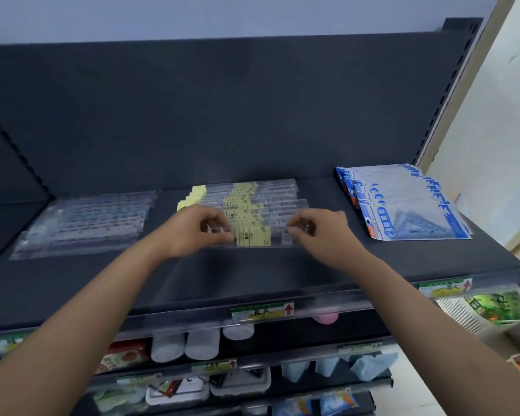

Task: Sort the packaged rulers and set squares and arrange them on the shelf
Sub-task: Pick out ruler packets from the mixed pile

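Lighting dim and cool, evenly spread; image soft overall.
The dark grey metal shelf (72, 283) reads flat, with a faint soft shadow on it. Pale glare runs along the clear plastic price rail (192, 316) at its front edge. The left hand (192, 232), right hand (321, 232) and front clear ruler sleeve with a yellow label (252, 235) show slight blur. Wide-angle distortion bows the frame edges; the lower tiers (282, 359) are out of focus.

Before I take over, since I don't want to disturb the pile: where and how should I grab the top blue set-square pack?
The top blue set-square pack lies flat and thin, fanned over the stack behind it. I would pinch its near edge with one hand, coming from the front, where that edge lies free on the shelf.
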The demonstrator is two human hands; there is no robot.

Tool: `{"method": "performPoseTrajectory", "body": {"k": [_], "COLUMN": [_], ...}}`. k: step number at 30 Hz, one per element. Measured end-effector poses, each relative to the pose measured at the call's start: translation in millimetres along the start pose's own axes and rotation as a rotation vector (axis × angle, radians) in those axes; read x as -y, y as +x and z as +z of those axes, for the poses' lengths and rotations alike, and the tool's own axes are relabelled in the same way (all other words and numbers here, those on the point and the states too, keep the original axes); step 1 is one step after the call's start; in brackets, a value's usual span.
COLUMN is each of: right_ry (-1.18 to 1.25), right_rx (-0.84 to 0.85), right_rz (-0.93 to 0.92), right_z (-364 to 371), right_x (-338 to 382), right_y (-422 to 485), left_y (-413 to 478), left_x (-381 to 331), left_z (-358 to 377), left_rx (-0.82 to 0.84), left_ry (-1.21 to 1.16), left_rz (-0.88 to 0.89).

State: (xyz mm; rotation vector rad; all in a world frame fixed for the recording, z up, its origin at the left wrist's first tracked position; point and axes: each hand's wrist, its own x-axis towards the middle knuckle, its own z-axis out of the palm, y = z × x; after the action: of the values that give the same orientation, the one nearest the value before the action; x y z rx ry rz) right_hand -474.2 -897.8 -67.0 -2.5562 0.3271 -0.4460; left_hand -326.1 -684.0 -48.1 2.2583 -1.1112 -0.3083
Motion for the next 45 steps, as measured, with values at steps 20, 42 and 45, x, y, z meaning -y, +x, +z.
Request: {"method": "performPoseTrajectory", "body": {"k": [20, 42, 45], "right_ry": [-0.056, -0.033, -0.011], "right_rx": [-0.064, 0.079, 0.133], "right_rz": [0.115, -0.467, -0.530], "right_z": [46, 121, 144], "right_x": [-13, 205, 259], "right_y": [27, 31, 19], "left_y": [-17, -199, -249], "left_x": [54, 69, 94], "left_z": [36, -84, -109], "left_rx": [-0.367, -0.384, -0.405], "left_ry": [0.246, 0.840, 0.825], "left_rz": [-0.141, -0.696, -0.770]}}
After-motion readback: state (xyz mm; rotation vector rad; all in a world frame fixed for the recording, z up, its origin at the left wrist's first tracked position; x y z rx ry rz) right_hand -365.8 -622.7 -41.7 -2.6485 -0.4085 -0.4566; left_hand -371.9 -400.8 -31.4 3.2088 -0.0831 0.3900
